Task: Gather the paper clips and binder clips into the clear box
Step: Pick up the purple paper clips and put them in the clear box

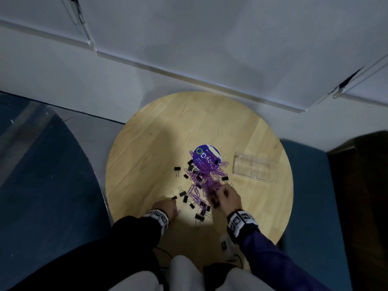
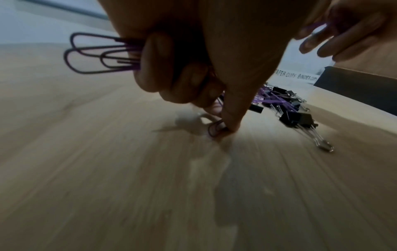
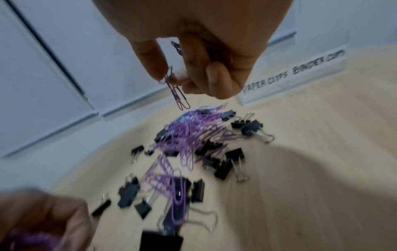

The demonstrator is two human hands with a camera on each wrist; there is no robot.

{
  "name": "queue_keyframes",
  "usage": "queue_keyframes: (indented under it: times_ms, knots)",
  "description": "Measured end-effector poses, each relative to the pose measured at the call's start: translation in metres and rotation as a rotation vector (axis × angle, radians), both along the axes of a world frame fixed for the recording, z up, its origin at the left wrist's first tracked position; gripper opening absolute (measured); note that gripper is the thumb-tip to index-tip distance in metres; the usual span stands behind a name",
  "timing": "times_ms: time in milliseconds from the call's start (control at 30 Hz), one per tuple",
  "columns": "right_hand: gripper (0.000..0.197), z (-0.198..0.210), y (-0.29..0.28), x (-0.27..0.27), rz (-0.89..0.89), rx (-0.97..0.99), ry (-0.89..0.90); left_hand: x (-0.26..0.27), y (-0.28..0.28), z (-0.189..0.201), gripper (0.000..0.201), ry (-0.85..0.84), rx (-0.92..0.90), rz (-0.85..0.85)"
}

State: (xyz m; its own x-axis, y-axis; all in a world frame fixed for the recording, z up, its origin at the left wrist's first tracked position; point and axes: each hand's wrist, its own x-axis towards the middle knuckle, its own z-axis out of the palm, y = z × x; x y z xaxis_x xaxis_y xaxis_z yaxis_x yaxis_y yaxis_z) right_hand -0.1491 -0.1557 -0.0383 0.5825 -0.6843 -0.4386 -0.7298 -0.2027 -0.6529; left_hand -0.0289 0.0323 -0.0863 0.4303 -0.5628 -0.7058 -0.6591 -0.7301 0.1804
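Round wooden table (image 1: 147,148); purple paper clips (image 1: 206,175) and black binder clips (image 1: 182,194) lie mixed in a loose pile at centre, partly over a purple round lid (image 1: 206,154). The clear box (image 1: 253,165) stands well apart to the right of the pile, two compartments labelled PAPER CLIPS and BINDER CLIPS; nothing visible inside.

Left hand (image 2: 193,59): fingers curled round a bunch of paper clips, forefinger pressing one more clip (image 2: 216,130) against the table near the front edge.

Right hand (image 3: 193,59): thumb and forefinger pinch a couple of paper clips (image 3: 179,95), lifted just above the pile.

Step in hand, as judged: collecting paper clips only. Slide the flat clip to get a nail under it. Lift slowly; tangled clips may drag others. Empty both hands into the PAPER CLIPS compartment, not the other.
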Motion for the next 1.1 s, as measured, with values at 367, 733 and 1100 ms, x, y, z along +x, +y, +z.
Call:
queue_keyframes:
  times_ms: [367, 733, 1100]
  knots:
    - [0.022, 0.033, -0.084, -0.028, -0.735, 0.54, -0.45, 0.001, -0.035, 0.033, 0.024, 0.247, -0.292, 0.256]
    - [0.017, 0.03, -0.156, 0.027, -0.259, 0.125, 0.161, 0.016, -0.158, 0.084, 0.027, 0.273, -0.411, 0.376]
    - [0.025, 0.04, -0.173, 0.037, -0.649, 0.674, -0.121, 0.022, -0.268, 0.113, 0.028, 0.621, -0.392, 0.707]
